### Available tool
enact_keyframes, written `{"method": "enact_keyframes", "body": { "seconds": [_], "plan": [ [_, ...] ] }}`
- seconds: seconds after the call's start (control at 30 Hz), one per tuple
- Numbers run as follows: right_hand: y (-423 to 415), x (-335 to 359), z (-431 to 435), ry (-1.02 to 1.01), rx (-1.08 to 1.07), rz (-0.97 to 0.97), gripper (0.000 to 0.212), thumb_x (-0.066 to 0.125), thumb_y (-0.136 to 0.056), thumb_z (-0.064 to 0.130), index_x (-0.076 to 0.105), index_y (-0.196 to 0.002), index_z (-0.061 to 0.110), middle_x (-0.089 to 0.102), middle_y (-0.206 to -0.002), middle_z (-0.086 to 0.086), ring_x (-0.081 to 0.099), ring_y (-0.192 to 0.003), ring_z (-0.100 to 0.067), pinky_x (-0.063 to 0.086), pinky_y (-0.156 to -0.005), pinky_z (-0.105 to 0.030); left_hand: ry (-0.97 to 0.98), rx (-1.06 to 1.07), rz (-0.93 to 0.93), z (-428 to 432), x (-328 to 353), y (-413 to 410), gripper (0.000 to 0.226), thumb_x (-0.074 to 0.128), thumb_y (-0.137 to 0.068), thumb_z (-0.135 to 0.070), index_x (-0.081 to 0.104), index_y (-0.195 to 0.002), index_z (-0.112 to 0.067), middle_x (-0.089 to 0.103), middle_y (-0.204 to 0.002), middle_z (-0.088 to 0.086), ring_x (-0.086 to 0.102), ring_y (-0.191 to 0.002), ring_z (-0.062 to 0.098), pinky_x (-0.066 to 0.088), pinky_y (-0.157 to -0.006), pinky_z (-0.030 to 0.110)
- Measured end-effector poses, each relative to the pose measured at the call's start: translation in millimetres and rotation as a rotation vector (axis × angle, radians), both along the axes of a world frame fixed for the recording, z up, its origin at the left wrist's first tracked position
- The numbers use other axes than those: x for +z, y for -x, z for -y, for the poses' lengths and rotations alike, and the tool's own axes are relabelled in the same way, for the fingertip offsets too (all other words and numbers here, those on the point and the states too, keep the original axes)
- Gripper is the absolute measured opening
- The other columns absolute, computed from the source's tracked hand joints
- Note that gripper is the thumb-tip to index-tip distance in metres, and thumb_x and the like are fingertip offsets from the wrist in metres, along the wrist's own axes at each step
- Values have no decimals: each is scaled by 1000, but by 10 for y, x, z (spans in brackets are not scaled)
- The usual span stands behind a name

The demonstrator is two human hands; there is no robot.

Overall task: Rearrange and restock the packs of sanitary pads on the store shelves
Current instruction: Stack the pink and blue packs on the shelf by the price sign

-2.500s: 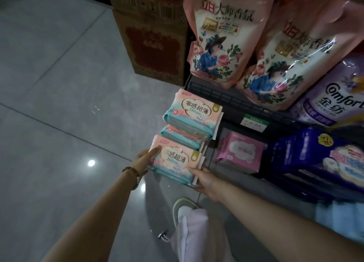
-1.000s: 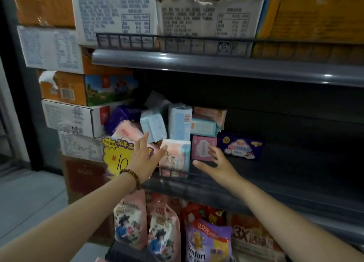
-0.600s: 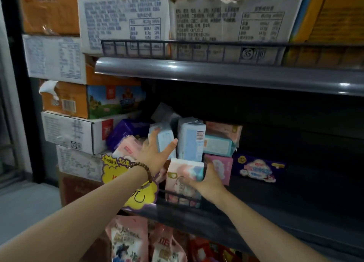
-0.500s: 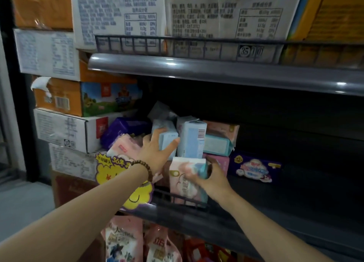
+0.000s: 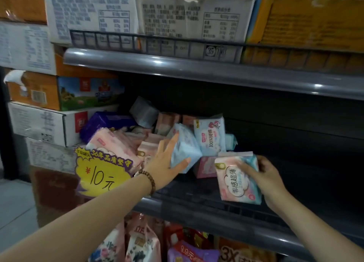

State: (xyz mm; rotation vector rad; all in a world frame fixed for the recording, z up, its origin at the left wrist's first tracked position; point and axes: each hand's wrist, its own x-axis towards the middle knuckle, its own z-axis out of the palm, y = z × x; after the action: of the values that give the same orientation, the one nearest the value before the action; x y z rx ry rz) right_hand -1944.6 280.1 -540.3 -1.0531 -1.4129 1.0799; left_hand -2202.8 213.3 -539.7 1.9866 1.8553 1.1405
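Note:
A jumble of sanitary pad packs fills the left part of the middle shelf [image 5: 206, 210]. My left hand [image 5: 164, 166] grips a pale blue pack [image 5: 186, 150], thumb under it and fingers along its left side. My right hand [image 5: 262, 175] holds a pink-and-teal pack [image 5: 235, 180] upright at the shelf front, right of the pile. Behind them stand a white-blue pack [image 5: 210, 136] and a small pink pack [image 5: 204, 166]. Pink packs [image 5: 116, 149] and a purple pack [image 5: 104, 123] lie at the left.
A yellow price sign [image 5: 102, 175] hangs on the shelf front at left. Cardboard boxes [image 5: 65, 94] are stacked left of the shelves. The upper shelf [image 5: 197, 70] holds torn cartons behind a wire rail. Detergent bags [image 5: 141, 244] hang below. The shelf's right half is dark.
My right hand has pulled the pink-and-teal pack out of the pile to the right. My left hand has closed round the pale blue pack and tilted it.

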Motion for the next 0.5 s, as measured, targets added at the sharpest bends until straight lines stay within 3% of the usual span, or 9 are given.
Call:
{"method": "enact_keyframes", "body": {
  "seconds": [0.1,0.2,0.37,0.5],
  "plan": [
    [-202,104,56,-12,-48,-62,23,74,-79,18,58,-95,18,70,-98,-15,70,-83,-27,56,-70,-39,184,-88,54,12,-8,-211,66,42,-94,-51,16,-150,-30,12,-158,-8,24,-141,13,20,-102,18],
    [-310,229,117,17,-84,-218,17,70,-83,18,57,-94,15,69,-97,-12,67,-78,-21,52,-63,-34,320,-184,107,17,19,-456,64,37,-95,-52,18,-151,-28,17,-157,-7,26,-142,16,24,-109,24],
    [-242,363,261,116,-16,-377,34,70,-84,25,59,-113,13,71,-103,-11,68,-90,-24,54,-65,-36,302,-175,337,37,117,-707,84,35,-81,-67,18,-151,-25,23,-156,-5,29,-140,15,27,-107,25],
    [-6,369,379,197,76,-485,49,72,-81,29,58,-124,9,70,-111,-15,67,-102,-30,55,-84,-48,272,-201,587,131,222,-789,58,39,-93,-52,36,-142,-20,44,-138,-7,43,-123,8,32,-102,24]
  ]
}}
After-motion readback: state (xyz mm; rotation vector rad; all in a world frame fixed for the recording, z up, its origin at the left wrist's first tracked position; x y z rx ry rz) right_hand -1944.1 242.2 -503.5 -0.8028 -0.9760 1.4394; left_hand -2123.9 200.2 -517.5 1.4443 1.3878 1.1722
